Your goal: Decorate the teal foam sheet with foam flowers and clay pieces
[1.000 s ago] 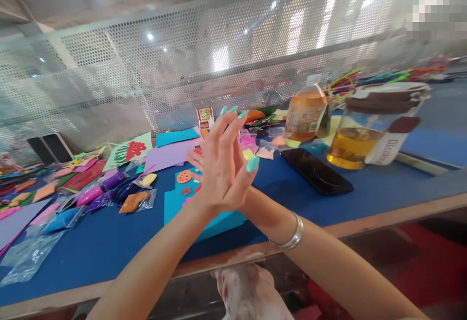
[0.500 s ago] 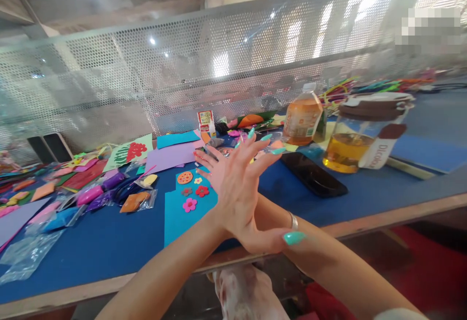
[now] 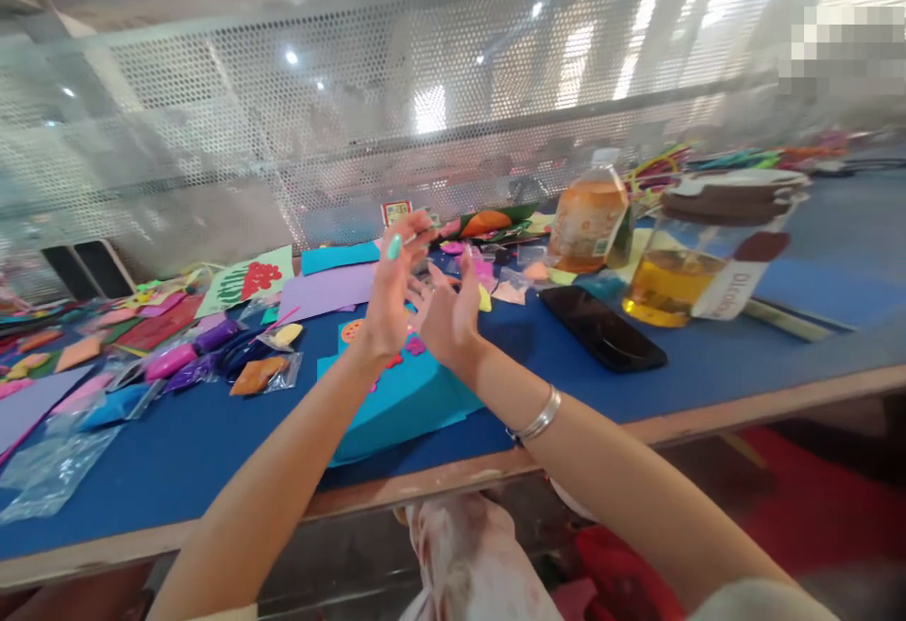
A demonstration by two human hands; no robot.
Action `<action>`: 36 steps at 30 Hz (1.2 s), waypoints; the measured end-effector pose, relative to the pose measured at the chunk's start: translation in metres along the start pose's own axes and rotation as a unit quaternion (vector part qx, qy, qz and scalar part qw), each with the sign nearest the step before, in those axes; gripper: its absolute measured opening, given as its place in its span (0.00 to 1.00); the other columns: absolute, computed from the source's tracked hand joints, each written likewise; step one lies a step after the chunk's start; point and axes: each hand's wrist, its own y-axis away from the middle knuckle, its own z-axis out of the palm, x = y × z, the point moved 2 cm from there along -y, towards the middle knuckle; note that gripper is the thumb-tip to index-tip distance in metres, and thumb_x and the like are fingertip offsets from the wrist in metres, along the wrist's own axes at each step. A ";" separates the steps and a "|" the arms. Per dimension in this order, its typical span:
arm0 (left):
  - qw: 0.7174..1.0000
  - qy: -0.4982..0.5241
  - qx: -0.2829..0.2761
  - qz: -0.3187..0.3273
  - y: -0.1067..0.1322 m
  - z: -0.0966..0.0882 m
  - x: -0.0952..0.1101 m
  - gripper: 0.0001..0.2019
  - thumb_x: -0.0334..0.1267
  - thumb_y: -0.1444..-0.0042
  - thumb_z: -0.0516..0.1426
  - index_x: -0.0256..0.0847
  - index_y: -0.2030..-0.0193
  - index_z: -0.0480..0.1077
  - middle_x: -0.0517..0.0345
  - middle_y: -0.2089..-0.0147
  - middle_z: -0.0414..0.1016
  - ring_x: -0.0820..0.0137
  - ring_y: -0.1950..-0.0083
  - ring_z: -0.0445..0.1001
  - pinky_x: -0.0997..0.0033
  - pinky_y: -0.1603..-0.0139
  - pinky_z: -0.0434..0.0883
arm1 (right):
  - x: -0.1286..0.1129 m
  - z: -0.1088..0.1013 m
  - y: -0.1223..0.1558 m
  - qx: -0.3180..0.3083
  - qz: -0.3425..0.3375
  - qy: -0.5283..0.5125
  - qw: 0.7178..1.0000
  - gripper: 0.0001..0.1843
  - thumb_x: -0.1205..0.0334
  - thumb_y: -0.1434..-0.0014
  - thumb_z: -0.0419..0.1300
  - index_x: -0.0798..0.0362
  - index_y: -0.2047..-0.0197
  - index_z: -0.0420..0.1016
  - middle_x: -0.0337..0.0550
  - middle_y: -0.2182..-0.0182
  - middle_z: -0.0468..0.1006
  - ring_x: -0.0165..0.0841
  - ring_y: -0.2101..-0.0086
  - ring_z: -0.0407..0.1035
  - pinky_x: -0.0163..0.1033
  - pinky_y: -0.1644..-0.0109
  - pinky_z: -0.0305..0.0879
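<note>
My left hand [image 3: 392,286] and my right hand [image 3: 444,311] are raised above the blue table [image 3: 212,451], palms facing each other with a small gap between them. Fingers of both are stretched out and hold nothing. The nails are painted turquoise and a silver bracelet [image 3: 536,418] circles my right wrist. Under the hands lies a teal felt sheet [image 3: 403,404] with small felt flowers and an orange dotted disc [image 3: 352,329] on it, partly hidden by my hands.
A black phone [image 3: 601,327] lies right of the hands. Behind it stand an orange drink bottle [image 3: 589,217] and a glass jar of yellow liquid [image 3: 697,258]. Coloured felt sheets, small plastic bags [image 3: 259,374] and purple tubes [image 3: 191,355] crowd the left. A perforated metal screen [image 3: 354,111] backs the table.
My hands were pressed and rubbing palm on palm; now they have come apart and moved slightly left and farther out over the teal sheet.
</note>
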 end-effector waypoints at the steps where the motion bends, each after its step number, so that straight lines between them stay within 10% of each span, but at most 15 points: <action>1: 1.000 0.010 0.014 0.000 -0.003 -0.009 0.000 0.26 0.61 0.49 0.47 0.44 0.53 0.65 0.51 0.48 0.68 0.58 0.43 0.64 0.55 0.41 0.59 | -0.001 0.000 0.001 0.004 0.012 -0.026 1.000 0.39 0.33 0.47 0.37 0.47 0.39 0.49 0.48 0.56 0.70 0.36 0.59 0.69 0.45 0.57 0.67; 9: 0.991 0.072 0.102 -0.055 0.001 -0.047 -0.008 0.36 0.68 0.50 0.37 0.39 0.55 0.66 0.45 0.53 0.71 0.59 0.47 0.68 0.58 0.48 0.64 | 0.012 0.010 0.014 -0.200 0.226 0.033 0.953 0.20 0.49 0.42 0.47 0.55 0.67 0.70 0.44 0.75 0.75 0.31 0.73 0.71 0.37 0.65 0.68; 17: 0.982 -0.096 0.151 0.054 -0.009 -0.073 -0.013 0.27 0.62 0.47 0.41 0.42 0.61 0.66 0.51 0.60 0.71 0.64 0.55 0.70 0.63 0.54 0.65 | 0.022 0.006 0.011 -0.228 0.154 0.204 0.939 0.08 0.64 0.53 0.64 0.57 0.67 0.75 0.42 0.73 0.79 0.32 0.69 0.75 0.38 0.55 0.68; 24: 0.908 -0.415 -0.004 0.063 0.014 -0.087 -0.006 0.14 0.44 0.44 0.51 0.40 0.54 0.66 0.53 0.56 0.69 0.68 0.54 0.68 0.64 0.52 0.66 | 0.026 -0.002 -0.002 -0.142 0.112 0.213 0.960 0.07 0.62 0.48 0.61 0.57 0.67 0.75 0.43 0.75 0.79 0.32 0.76 0.74 0.38 0.62 0.70; 30: 0.884 -0.458 -0.098 0.002 0.038 -0.110 -0.024 0.24 0.42 0.45 0.54 0.39 0.42 0.59 0.51 0.53 0.71 0.68 0.53 0.70 0.64 0.52 0.68 | 0.023 -0.006 -0.007 -0.088 0.130 0.183 0.970 0.16 0.60 0.40 0.50 0.59 0.71 0.74 0.46 0.77 0.79 0.32 0.76 0.74 0.38 0.63 0.71; 36: 0.851 -0.505 -0.129 0.060 0.047 -0.101 -0.031 0.13 0.39 0.43 0.53 0.40 0.53 0.69 0.51 0.55 0.71 0.68 0.54 0.70 0.67 0.53 0.68 | 0.018 -0.005 0.000 -0.074 0.139 0.195 0.968 0.11 0.65 0.43 0.54 0.60 0.71 0.74 0.46 0.76 0.79 0.31 0.76 0.73 0.36 0.65 0.72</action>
